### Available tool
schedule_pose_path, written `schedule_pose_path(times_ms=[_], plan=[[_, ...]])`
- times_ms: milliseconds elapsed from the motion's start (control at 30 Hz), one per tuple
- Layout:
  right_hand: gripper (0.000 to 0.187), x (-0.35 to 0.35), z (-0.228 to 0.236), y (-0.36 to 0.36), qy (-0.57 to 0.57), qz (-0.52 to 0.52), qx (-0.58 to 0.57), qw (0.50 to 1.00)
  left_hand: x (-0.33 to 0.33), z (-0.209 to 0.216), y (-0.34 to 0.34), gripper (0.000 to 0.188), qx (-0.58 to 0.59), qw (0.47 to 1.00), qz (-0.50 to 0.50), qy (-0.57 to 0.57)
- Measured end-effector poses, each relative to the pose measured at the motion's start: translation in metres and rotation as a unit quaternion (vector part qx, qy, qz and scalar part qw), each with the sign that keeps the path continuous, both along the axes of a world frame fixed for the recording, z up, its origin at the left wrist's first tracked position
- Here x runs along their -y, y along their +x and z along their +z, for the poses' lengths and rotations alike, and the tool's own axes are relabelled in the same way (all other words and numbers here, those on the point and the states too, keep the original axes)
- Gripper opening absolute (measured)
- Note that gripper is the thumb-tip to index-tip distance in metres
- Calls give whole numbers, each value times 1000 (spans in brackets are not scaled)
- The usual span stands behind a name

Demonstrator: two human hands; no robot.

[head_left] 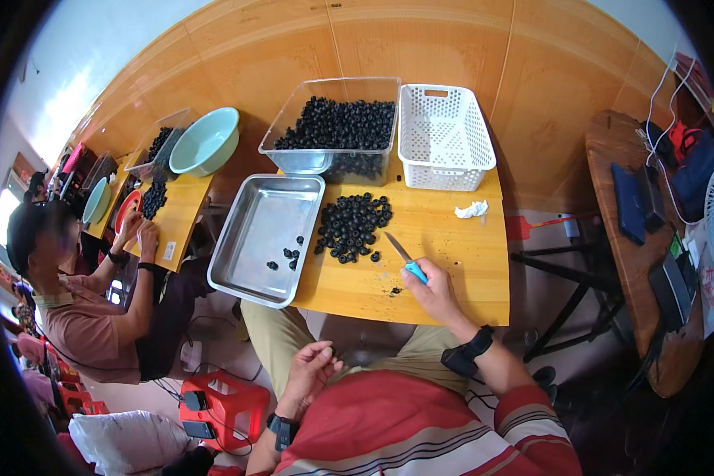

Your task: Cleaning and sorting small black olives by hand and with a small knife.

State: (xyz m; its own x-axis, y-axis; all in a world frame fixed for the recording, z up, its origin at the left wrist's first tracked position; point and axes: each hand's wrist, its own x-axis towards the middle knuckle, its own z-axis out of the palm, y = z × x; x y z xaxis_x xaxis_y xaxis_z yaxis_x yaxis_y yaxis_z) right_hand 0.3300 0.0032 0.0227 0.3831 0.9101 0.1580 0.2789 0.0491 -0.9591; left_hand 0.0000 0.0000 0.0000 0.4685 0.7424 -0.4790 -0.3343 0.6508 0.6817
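In my right hand (434,293) is a small knife (415,272) with a blue handle, its blade pointing up and left over the yellow table (452,246). My left hand (311,371) is over my lap below the table edge, fingers pinched together; whatever they hold, if anything, is too small to make out. A pile of small round black pieces (353,228) lies on the table, left of the knife. Beside the pile, a shallow metal tray (250,230) overhangs the table's left side and holds several black pieces. Dark scraps (395,291) lie near the blade.
A clear bin (293,162) of black pieces and a white perforated basket (444,139) stand at the back. Crumpled white tissue (472,209) lies at right. On the left, a person (91,309) works near a green basin (206,143). A red stool (222,412) stands lower left.
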Motion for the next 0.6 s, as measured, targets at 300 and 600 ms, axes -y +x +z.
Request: schedule_pose_path(times_ms=[300,600], plan=[[31,12,2,0,27,20,31,999,18,12,29,17,-17,999,40,5],[29,12,9,-1,19,26,33,999,14,14,41,20,-20,999,39,17]])
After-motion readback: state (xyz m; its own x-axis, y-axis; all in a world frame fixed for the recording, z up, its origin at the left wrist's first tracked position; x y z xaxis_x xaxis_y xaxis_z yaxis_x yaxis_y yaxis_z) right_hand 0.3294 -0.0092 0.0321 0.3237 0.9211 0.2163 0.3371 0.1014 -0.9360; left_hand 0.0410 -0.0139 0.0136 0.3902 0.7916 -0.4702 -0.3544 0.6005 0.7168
